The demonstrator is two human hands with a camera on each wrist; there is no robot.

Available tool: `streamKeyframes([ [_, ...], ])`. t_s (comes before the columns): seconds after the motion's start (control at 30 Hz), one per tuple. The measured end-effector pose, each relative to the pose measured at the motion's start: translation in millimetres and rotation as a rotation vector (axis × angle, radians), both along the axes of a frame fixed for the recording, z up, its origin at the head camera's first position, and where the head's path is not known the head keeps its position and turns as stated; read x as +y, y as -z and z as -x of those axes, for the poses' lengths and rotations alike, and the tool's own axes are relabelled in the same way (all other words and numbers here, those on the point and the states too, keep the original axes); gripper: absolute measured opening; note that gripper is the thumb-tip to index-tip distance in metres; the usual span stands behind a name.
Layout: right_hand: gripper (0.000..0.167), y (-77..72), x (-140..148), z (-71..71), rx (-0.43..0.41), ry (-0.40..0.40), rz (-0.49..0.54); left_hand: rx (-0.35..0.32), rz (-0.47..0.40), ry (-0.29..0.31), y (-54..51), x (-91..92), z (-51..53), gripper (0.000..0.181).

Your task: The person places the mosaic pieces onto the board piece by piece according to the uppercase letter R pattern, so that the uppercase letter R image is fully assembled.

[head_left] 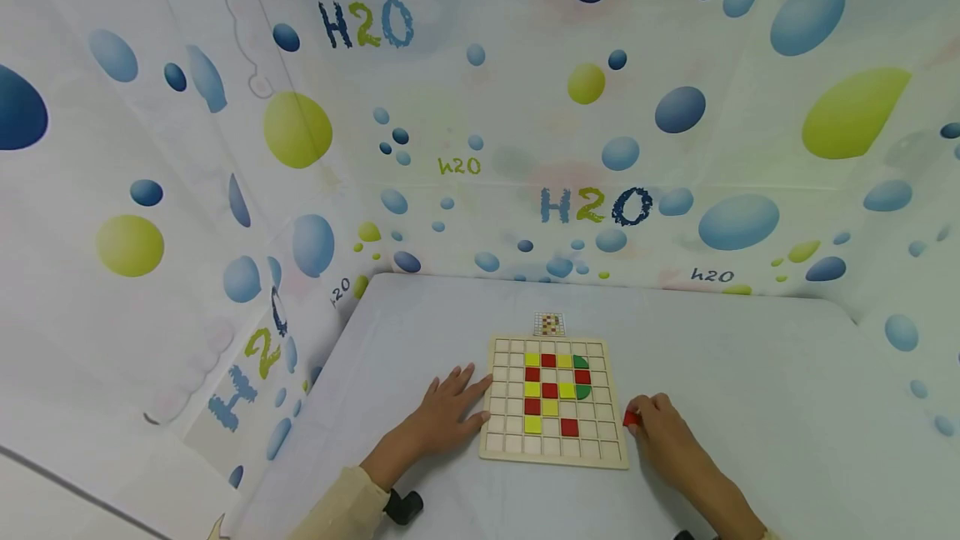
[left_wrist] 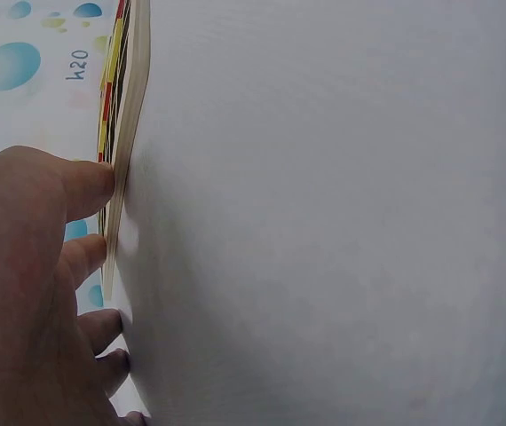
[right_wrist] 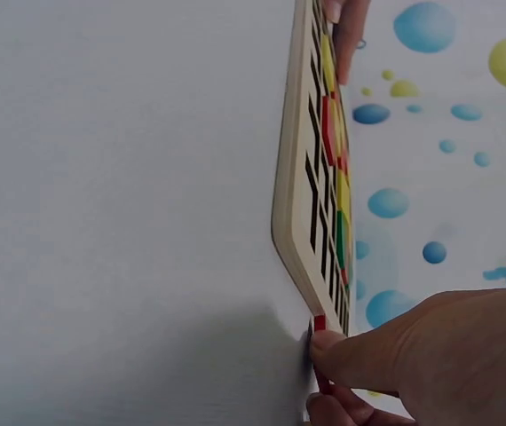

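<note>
A square wooden grid board (head_left: 502, 443) lies on the white-covered table, with red, yellow and green tiles set in several of its cells. My left hand (head_left: 448, 412) rests with spread fingers against the board's left edge; the left wrist view shows thumb and forefinger touching that edge. Just off the board's right side, my right hand (head_left: 663, 432) pinches a red tile (head_left: 631, 418) between thumb and fingers. In the right wrist view the same red tile (right_wrist: 320, 323) is held low, close to the board's side. A lone red tile (head_left: 569, 427) sits in a lower cell.
A small pattern card (head_left: 549, 323) with a coloured grid touches or nearly touches the board's far edge. The white tablecloth (head_left: 735, 373) spreads around the board. Behind it hangs a curtain (head_left: 480, 107) printed with blue and green drops.
</note>
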State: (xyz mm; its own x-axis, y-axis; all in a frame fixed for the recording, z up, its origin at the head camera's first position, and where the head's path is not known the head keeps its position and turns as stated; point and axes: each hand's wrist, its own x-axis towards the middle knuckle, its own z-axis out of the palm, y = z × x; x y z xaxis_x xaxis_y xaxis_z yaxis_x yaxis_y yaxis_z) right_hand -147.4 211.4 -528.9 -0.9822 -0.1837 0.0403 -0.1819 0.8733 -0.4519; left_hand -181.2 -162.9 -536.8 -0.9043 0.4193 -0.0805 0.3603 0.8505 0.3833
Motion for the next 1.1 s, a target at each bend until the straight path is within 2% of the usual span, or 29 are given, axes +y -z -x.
streamKeyframes([
  [0.13,0.024,-1.0,-6.3,5.2,0.016,0.012,-0.014,0.006,0.002,0.002,0.3,0.2,0.0,0.063],
  [0.27,0.028,-2.6,-20.4,10.5,-0.015,0.017,-0.023,0.007,0.003,0.001,0.4,0.3,-0.3,0.063],
  [0.47,0.029,-5.6,-50.1,9.8,-0.036,-0.011,-0.001,0.002,0.003,0.002,2.2,-0.3,0.1,0.064],
  [0.7,0.026,-8.7,-85.5,0.1,0.038,-0.125,0.024,0.001,-0.002,-0.001,1.3,0.0,-0.6,0.064],
  [0.93,0.028,-6.3,-108.2,-11.1,0.045,-0.263,0.056,0.017,0.005,0.007,0.0,0.2,-0.9,0.063],
  [1.1,0.019,-2.2,-113.9,-16.0,0.054,-0.321,0.048,0.028,-0.007,0.009,0.1,-0.4,-1.2,0.063],
])
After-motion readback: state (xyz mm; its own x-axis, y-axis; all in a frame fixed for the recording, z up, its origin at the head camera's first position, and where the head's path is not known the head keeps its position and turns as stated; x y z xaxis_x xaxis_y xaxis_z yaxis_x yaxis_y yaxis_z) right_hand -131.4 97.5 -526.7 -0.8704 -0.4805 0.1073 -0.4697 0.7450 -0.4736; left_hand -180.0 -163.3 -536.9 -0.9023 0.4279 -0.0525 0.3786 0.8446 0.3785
